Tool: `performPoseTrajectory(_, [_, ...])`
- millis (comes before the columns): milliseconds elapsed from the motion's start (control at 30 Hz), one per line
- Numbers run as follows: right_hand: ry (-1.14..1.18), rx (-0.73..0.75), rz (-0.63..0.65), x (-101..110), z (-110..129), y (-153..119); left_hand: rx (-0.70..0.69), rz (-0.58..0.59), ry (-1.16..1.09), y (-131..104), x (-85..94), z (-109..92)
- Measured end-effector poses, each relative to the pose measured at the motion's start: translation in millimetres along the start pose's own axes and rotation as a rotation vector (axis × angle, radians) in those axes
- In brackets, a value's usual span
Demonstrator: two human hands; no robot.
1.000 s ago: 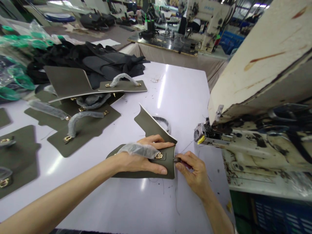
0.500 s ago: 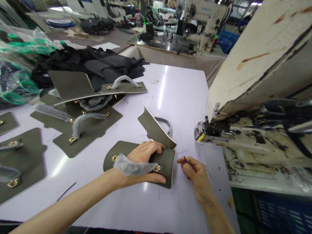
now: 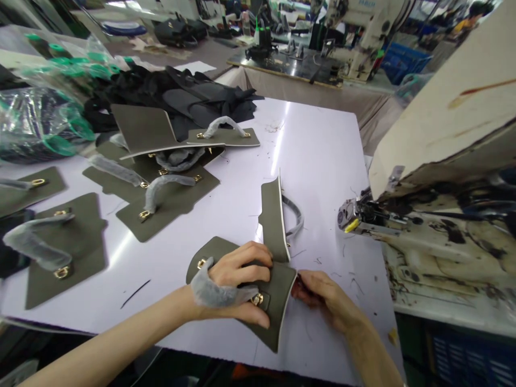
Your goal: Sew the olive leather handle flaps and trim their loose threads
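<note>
My left hand [image 3: 242,269] reaches under the plastic-wrapped handle [image 3: 212,290] of an olive-green bag panel [image 3: 280,287] and grips the panel, thumb below and fingers above. The handle lies across my wrist, with gold hardware at both ends. At the panel's right edge is my right hand [image 3: 328,298], its fingers closed round what look like small red-and-dark thread snips [image 3: 298,290], mostly hidden in the grip. A second olive panel [image 3: 272,220] stands on edge just beyond my left fingers, its handle [image 3: 297,215] facing right.
More olive panels with wrapped handles [image 3: 171,183] lie to the left on the white table [image 3: 322,161]. Black cut pieces [image 3: 193,97] and bagged thread cones [image 3: 44,123] are behind them. A sewing machine [image 3: 374,215] juts in from the right. Loose threads lie about.
My right hand has brought the snips against the panel's right edge. The held panel has tilted, its near corner swinging closer to me. The second panel stands more upright, and the view has shifted.
</note>
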State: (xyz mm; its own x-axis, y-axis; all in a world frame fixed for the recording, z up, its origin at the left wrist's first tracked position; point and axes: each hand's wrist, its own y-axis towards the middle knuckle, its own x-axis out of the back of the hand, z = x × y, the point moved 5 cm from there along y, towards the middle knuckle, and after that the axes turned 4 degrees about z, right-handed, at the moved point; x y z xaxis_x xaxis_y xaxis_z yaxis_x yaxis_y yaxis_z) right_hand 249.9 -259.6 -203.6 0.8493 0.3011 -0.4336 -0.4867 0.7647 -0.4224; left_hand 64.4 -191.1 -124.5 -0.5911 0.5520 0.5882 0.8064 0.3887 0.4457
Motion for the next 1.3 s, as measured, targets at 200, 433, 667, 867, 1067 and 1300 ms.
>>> performPoseTrajectory(200, [0.110, 0.040, 0.054, -9.8, -9.6, 8.0, 0.025, 0.079, -0.183, 6.6, 5.5, 0.1])
performPoseTrajectory(433, [0.187, 0.050, 0.079, -12.3, -11.3, 12.7, 0.008, 0.103, -0.195, 12.3, 11.4, -3.2])
performPoseTrajectory(667, [0.142, 0.020, 0.144, -12.7, -8.7, 16.2, -0.001, 0.110, -0.241, 13.4, 10.0, -3.2])
performPoseTrajectory(867, [0.039, 0.020, 0.191, -8.3, 3.0, 17.4, 0.021, 0.136, -0.266, 14.1, 12.4, -4.4])
performPoseTrajectory(1067, [-0.201, -0.024, 0.236, -4.3, 21.4, 18.1, 0.048, 0.161, -0.290, 15.0, 14.7, -5.4])
performPoseTrajectory(1300, [-0.358, 0.052, 0.285, -4.1, 41.2, 19.5, 0.036, 0.174, -0.265, 15.0, 16.1, -6.3])
